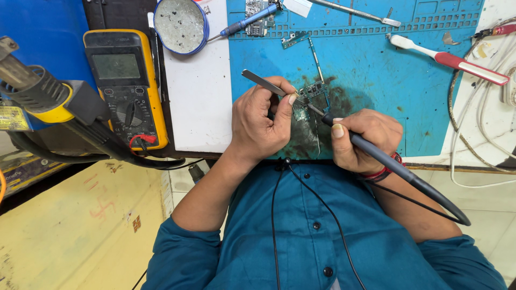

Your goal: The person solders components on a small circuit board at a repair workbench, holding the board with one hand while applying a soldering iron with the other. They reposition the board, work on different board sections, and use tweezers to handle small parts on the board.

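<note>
Soldering away over a small green circuit board, sitting on the scorched patch of a blue work mat right at the desk's near edge. Left hand pinching metal tweezers, fingers curled shut around them, tips down at the board's left side. Right hand wrapped tight around a dark soldering iron, tip touching the board, cable looping off past the wrist. Off to the left: yellow multimeter, hot-air gun nozzle, round tin. Further back on the mat: blue screwdriver, red-and-white toothbrush.
</note>
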A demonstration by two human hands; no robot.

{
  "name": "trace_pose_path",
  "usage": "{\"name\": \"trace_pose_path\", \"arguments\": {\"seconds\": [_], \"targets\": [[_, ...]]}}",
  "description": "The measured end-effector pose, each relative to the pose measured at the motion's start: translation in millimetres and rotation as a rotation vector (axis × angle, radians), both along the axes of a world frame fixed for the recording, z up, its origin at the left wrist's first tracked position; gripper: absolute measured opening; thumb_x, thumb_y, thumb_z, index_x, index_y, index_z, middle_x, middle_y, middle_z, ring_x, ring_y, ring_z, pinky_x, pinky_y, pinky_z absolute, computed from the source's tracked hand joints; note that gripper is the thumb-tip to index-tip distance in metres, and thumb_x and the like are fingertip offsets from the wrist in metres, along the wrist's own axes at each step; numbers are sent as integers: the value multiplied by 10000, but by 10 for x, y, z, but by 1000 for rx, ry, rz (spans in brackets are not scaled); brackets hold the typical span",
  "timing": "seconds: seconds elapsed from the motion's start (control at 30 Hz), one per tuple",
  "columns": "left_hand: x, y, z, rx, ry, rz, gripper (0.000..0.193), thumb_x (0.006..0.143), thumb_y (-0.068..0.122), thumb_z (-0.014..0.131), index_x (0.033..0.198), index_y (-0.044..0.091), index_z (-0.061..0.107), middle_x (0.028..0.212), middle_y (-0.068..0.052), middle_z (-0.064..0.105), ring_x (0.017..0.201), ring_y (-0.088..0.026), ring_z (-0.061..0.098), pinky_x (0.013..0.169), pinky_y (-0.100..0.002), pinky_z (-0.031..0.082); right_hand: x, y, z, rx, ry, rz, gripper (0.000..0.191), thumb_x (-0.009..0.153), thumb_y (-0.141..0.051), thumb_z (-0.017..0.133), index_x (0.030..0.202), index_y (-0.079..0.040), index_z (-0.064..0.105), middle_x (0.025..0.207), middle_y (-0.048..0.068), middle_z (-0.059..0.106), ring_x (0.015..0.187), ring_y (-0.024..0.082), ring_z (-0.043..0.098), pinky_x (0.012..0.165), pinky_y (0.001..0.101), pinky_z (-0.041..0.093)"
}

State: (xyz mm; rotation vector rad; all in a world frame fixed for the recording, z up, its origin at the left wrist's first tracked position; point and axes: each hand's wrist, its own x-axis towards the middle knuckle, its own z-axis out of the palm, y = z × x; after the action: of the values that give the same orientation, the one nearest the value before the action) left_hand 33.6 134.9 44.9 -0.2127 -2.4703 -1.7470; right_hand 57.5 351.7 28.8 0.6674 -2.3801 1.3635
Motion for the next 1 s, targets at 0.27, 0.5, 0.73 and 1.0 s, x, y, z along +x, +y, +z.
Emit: {"name": "trace_pose_path", "arguments": {"seconds": [0.27,0.5,0.73,1.0], "targets": [[-20,30,6,-2,9,-2,86,970,-14,701,1006,23,632,955,-52,710,633,-104,622,600,-253,505,-12,31,0,1,-3,-5,122,1004,-51,689,955,-27,579,752,107,667,611,240,647,538,319,487],[28,76,4,7,16,-1,86,972,-8,701,1010,22,630,958,-54,708,649,-107,632,611,-254,515,37,70,16,9,4,-8,112,994,-43,685,948,-22,584,748,111,669,602,241,645,532,321,485],[66,70,11,4,8,0,86,968,-10,701,997,21,627,962,-54,712,641,-107,636,600,-251,515,76,78,16,12,2,1,118,1000,-41,686,953,-19,580,755,115,673,604,239,643,532,323,484],[144,81,14,3,3,6,87,966,-14,704,1001,18,631,954,-55,711,651,-110,647,609,-254,521,147,82,1,17,-1,-7,118,997,-49,688,951,-27,581,750,107,668,606,240,644,534,325,484]]}}
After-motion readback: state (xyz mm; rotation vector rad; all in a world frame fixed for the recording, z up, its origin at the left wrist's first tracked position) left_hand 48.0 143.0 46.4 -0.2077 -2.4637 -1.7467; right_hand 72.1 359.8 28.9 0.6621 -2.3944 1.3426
